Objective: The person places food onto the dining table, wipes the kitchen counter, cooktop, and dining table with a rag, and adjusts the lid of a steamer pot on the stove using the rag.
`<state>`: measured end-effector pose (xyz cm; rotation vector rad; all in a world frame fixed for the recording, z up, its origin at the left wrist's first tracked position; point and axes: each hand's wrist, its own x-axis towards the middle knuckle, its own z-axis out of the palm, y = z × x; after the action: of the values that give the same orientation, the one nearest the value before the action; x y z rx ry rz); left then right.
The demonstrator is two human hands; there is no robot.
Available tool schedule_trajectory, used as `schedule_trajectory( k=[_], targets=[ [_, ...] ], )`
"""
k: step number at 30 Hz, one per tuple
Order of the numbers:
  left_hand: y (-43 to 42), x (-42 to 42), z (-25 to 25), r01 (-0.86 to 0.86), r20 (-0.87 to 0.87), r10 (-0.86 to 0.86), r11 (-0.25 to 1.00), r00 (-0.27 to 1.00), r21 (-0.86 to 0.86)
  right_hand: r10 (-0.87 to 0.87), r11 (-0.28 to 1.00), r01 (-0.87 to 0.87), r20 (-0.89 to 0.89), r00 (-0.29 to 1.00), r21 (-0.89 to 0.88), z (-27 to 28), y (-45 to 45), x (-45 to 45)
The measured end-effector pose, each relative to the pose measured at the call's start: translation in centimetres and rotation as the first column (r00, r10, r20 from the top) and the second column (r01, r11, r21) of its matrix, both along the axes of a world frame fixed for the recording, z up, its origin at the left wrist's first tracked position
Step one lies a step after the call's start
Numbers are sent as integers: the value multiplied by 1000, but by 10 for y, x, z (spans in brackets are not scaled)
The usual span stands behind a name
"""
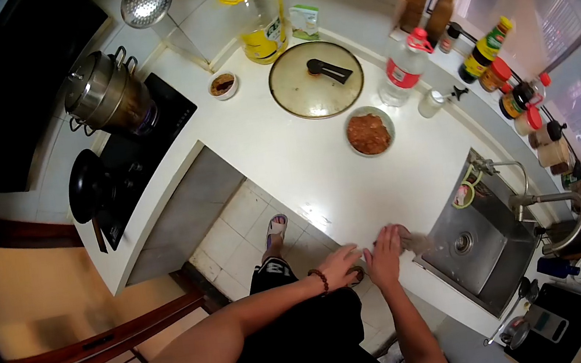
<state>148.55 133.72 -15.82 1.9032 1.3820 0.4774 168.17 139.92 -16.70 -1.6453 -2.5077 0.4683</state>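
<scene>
My left hand (342, 266), with a beaded bracelet (318, 279) at its wrist, reaches to the counter's front edge. Its fingers are stretched out and nothing shows in them. Close beside it, my right hand (384, 254) lies with extended fingers over the edge of the white countertop (289, 174). A blurred brownish-grey patch (408, 239) shows against the right hand's outer side; I cannot make out what it is. Farther back on the counter stands a bowl of reddish-brown minced meat (368, 133). Behind that lies a glass pot lid (293, 92) with a black handle.
The steel sink (491, 264) is to the right, with a faucet (553, 198) and a green-rimmed item (464, 194). An oil jug (261, 33), a small bowl (224, 87) and a red-labelled bottle (401, 73) stand at the back. A steamer pot (103, 92) sits on the stove (132, 166).
</scene>
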Motion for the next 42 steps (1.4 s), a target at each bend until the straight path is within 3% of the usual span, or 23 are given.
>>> schedule_trajectory(
  k=[3,5,7,9,12,14,15,19,22,27,29,31,33,35,39,42],
  targets=[
    [11,-86,-28,-36,111,39,999,993,-29,61,997,-62,45,997,34,-6,43,-111],
    [14,-154,-44,-136,102,167,956,981,-259,77,997,-79,51,996,19,-5,74,-197],
    [17,-229,-55,-234,19,257,906,966,-354,230,971,-234,59,971,55,-15,114,-280],
    [9,-316,-70,-406,-77,405,849,911,-338,366,930,-366,-118,923,22,-10,160,-366],
    [-21,-416,-53,-627,-87,654,666,751,-403,367,927,-356,-80,927,119,20,198,-455],
    [-63,-476,-79,-695,-114,725,586,680,-417,116,972,-117,17,993,205,10,209,-489],
    [-82,-502,-91,-721,-110,745,580,658,-380,101,973,-102,16,995,205,2,205,-495],
    [-133,-547,-94,-815,-400,732,372,552,-445,165,971,-174,66,984,161,-15,149,-471],
    [-125,-555,-105,-766,-439,670,321,599,-557,210,974,-211,29,977,87,-4,119,-420],
    [-49,-522,-104,-613,-348,547,434,761,-660,-27,996,41,159,987,-80,6,71,-278],
    [-10,-508,-110,-538,-300,481,497,824,-680,-153,984,168,189,970,-65,5,55,-224],
    [28,-487,-104,-478,-257,414,630,873,-611,-251,965,258,106,962,-53,9,50,-176],
    [52,-458,-87,-486,-225,448,642,865,-593,-304,950,303,-4,953,-69,12,45,-144],
    [68,-429,-72,-480,-209,455,636,866,-604,-305,951,299,-99,947,-73,19,34,-129],
    [55,-348,-18,-436,-99,443,773,891,-461,-264,964,246,-303,916,-98,39,22,-106],
    [36,-311,-7,-443,5,497,778,867,-445,-182,974,222,-413,892,50,45,29,-105]
  ],
)
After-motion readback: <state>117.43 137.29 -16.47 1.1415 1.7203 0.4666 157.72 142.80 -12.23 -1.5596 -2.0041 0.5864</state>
